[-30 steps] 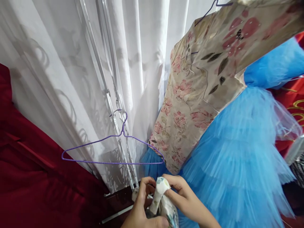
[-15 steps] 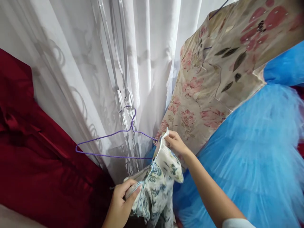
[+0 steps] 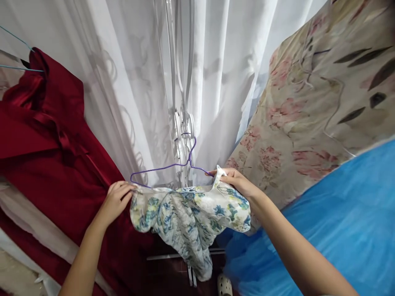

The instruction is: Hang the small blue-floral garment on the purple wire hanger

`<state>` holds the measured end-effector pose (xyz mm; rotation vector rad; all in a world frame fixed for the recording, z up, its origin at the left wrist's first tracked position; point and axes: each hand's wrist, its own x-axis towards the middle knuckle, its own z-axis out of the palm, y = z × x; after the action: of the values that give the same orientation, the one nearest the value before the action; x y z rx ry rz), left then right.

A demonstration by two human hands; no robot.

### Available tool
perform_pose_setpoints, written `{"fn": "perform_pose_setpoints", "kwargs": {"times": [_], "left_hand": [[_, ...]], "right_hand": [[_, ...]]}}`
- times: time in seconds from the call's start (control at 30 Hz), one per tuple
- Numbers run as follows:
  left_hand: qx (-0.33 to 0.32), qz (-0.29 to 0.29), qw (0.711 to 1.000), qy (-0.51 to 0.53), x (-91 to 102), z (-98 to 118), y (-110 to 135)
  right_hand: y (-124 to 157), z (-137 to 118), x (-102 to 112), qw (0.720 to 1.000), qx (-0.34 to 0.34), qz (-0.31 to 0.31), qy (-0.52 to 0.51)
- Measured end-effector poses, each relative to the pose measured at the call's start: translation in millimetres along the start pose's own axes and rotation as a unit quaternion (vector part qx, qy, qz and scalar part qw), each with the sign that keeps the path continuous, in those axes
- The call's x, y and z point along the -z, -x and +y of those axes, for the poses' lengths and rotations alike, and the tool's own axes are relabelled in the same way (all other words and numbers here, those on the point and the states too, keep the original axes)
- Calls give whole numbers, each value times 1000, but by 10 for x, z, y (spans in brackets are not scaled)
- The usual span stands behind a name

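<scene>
A white garment with blue, green and yellow flowers (image 3: 188, 213) is spread between my hands, its lower part hanging down. My left hand (image 3: 119, 199) pinches the garment's upper left edge, close to the left end of a purple wire hanger (image 3: 163, 167). My right hand (image 3: 236, 179) is closed on the upper right edge, where the hanger's right arm goes into the cloth. The hanger's left arm shows above the garment's edge, and its hook is up at a white metal stand (image 3: 183, 123).
A dark red dress (image 3: 61, 156) hangs at left. On the right are a beige dress with pink flowers (image 3: 308, 119) and a blue tulle skirt (image 3: 339, 222). White curtains (image 3: 216, 74) hang behind. Below, a pale clog (image 3: 224, 284) stands on the floor.
My left hand has moved left and up, stretching the bunched garment out along the hanger. My right hand still grips its right edge. The view has shifted left.
</scene>
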<state>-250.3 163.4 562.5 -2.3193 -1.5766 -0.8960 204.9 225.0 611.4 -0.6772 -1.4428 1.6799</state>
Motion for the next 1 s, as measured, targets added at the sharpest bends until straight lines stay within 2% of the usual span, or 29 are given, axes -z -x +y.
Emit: {"fn": "perform_pose_setpoints", "kwargs": {"times": [0.1,0.23,0.33,0.47,0.57,0.7,0.87,0.93,1.0], "left_hand": [[-27,64,997,-14,64,-55,-319],[-46,81,995,44,61,9,-567],[-62,99,991,63,-33,-44,-544],[-94,189,977,32,-179,-232,-422],[-67,237,969,32,-212,-255,-385],[-23,278,958,63,-157,-65,-403],[44,345,932,102,-53,243,-520],[89,327,926,165,-20,368,-635],[113,275,921,251,-1,516,-775]], "right_hand": [[2,-64,-27,1000,-2,3,-14],[15,-104,8,999,8,9,-42],[26,-96,17,999,8,-1,-47],[-26,-53,-63,999,-11,-27,-46],[-94,-36,-125,998,-21,-48,-45],[-124,-48,-102,996,-23,-63,-57],[-98,-82,76,997,-37,-65,-33],[-101,-94,154,996,-53,-74,-17],[-113,-110,210,994,-65,-88,-2]]}}
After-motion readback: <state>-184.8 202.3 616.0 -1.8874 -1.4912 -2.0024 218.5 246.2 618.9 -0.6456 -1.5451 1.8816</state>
